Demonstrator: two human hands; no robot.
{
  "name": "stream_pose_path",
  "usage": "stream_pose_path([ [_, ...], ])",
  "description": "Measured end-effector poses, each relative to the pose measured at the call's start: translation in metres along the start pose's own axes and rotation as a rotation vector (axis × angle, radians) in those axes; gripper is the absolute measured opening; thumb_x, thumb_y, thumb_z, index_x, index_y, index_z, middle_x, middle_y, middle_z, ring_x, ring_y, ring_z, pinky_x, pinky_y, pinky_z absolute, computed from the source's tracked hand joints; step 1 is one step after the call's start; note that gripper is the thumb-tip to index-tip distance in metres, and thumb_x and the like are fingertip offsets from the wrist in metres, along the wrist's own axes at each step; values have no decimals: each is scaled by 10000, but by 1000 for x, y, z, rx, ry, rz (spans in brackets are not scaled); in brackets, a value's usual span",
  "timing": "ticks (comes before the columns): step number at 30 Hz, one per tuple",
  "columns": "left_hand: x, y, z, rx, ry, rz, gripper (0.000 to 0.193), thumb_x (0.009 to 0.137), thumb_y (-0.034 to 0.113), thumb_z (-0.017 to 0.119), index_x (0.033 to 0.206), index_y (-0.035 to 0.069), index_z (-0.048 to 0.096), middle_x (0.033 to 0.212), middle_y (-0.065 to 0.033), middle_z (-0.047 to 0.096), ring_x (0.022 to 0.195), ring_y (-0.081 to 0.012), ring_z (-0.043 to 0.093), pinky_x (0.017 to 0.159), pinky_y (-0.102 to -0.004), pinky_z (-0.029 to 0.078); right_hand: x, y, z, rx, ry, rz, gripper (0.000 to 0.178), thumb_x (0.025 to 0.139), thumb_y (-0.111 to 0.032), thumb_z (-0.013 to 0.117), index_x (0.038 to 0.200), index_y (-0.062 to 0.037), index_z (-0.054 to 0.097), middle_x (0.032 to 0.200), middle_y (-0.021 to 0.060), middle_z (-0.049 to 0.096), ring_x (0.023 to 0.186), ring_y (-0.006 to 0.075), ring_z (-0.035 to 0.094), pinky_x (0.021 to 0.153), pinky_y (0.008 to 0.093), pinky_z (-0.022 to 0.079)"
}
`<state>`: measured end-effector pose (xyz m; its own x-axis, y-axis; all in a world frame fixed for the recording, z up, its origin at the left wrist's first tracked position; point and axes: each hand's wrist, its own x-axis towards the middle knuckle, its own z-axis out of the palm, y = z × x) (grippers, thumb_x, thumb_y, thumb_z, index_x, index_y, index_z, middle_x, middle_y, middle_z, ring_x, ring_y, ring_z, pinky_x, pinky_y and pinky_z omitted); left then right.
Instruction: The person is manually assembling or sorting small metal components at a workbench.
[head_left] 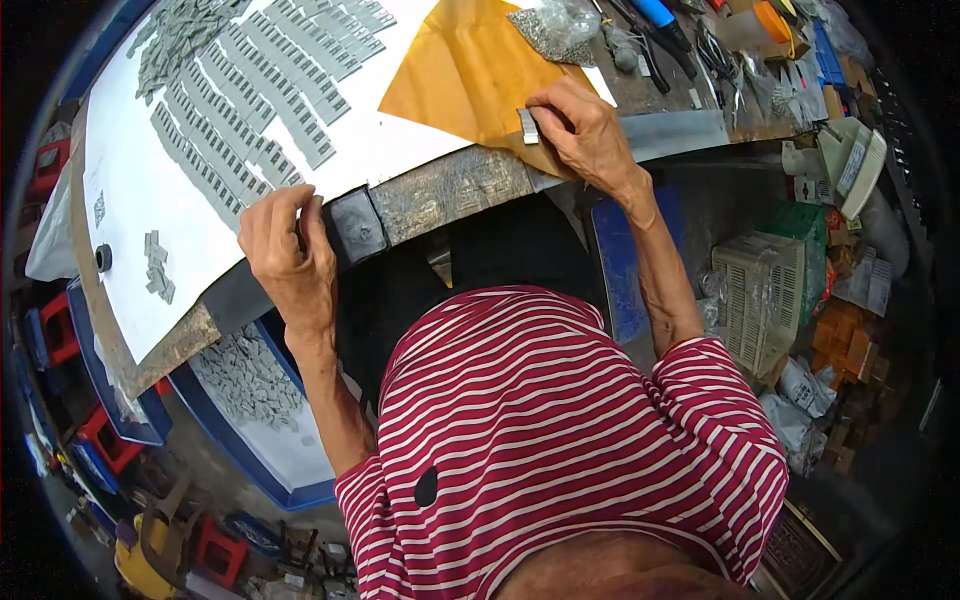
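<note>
My right hand (588, 140) pinches a small flat grey metal piece (528, 126) between thumb and fingers, above the near edge of an amber-brown sheet (455, 75). At the table's front edge, my left hand (290, 245) is closed with its fingertips together; whatever they may hold is too small to make out. Just beyond it, rows of small grey slotted pieces (265, 95) lie on a white sheet (395, 155). A loose heap of similar grey pieces (180, 45) is at the far left, and a small cluster (158, 268) lies nearer the left corner.
A bag of tiny metal parts (555, 35), pliers (712, 50) and other tools crowd the table's far right. A black ring (103, 257) sits at the left edge. Below stand a blue-rimmed tray (290, 497) of grey pieces and a beige crate (757, 300).
</note>
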<state>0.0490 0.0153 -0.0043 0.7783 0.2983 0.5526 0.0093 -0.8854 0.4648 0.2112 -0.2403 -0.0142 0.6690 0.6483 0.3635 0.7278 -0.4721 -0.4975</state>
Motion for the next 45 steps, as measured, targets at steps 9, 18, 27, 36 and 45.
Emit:
stream_pose_path([
  [9,-13,0,-29,16,45,-121,135,726,-57,618,847,1,605,807,-105,598,780,-209,565,696,-292,451,12,7,1,-118,-110,-282,75,770,-18,561,823,6,513,731,138,509,668,305,550,580,363,442],
  [18,-36,-40,-77,97,290,-399,87,723,-27,600,805,-1,613,781,-97,606,746,-224,563,682,-316,440,23,-6,-4,-203,-243,-267,60,762,12,532,810,-9,504,740,167,505,677,359,529,560,414,432],
  [27,-45,-99,-113,189,361,-567,111,762,47,578,844,-10,625,824,-126,616,778,-239,575,704,-326,457,29,-12,-6,-232,-311,-284,59,749,14,531,784,-1,486,720,168,491,657,367,517,560,423,418],
  [36,-10,-148,-95,365,200,-365,157,729,36,549,854,-4,637,792,-164,594,777,-295,537,728,-387,432,28,-15,-8,-227,-285,-276,83,738,16,535,796,1,478,737,169,497,679,362,525,571,420,419],
  [45,4,-167,-78,637,28,-441,201,733,113,621,918,43,657,922,-141,568,881,-313,518,749,-429,434,16,-23,-11,-71,-117,-53,41,765,1,535,784,4,499,667,136,501,586,282,548,530,340,425],
])
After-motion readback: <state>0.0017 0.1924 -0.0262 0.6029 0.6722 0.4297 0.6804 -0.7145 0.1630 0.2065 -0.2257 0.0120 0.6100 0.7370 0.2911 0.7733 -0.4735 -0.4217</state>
